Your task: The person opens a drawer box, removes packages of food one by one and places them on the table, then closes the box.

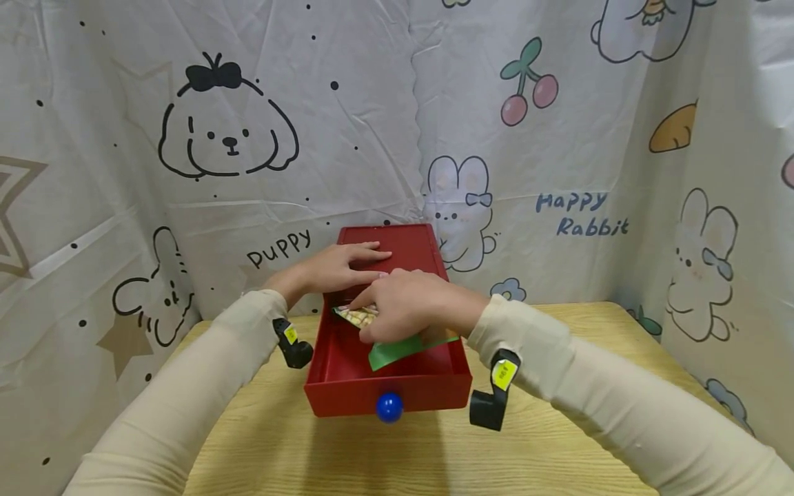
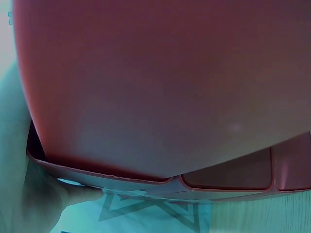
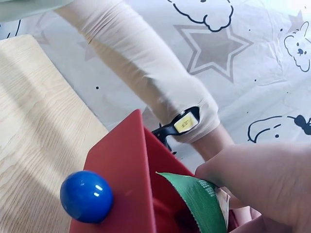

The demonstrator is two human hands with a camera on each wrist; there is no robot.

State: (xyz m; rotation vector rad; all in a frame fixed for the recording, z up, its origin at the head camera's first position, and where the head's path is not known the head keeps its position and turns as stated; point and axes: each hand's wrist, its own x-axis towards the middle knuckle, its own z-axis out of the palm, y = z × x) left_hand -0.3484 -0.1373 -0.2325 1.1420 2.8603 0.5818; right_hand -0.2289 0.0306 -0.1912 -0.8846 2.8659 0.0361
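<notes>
A red box (image 1: 409, 240) stands on the table with its drawer (image 1: 347, 391) pulled out toward me; a blue knob (image 1: 389, 408) sits on the drawer front. My left hand (image 1: 331, 267) rests on the box top, fingers extended. Over the drawer, my right hand (image 1: 415, 303) holds a packet (image 1: 392, 353) with a green end and a yellow checked part. The right wrist view shows the packet's green serrated edge (image 3: 197, 196) by the thumb, inside the drawer wall. My right hand hides the packet's middle. Red plastic (image 2: 160, 87) fills most of the left wrist view.
The box stands on a light wooden table (image 1: 260, 427). Behind and at both sides hangs a pale cloth (image 1: 360, 165) printed with cartoon animals, close to the back of the box. A small black camera (image 1: 490, 406) is strapped at each wrist.
</notes>
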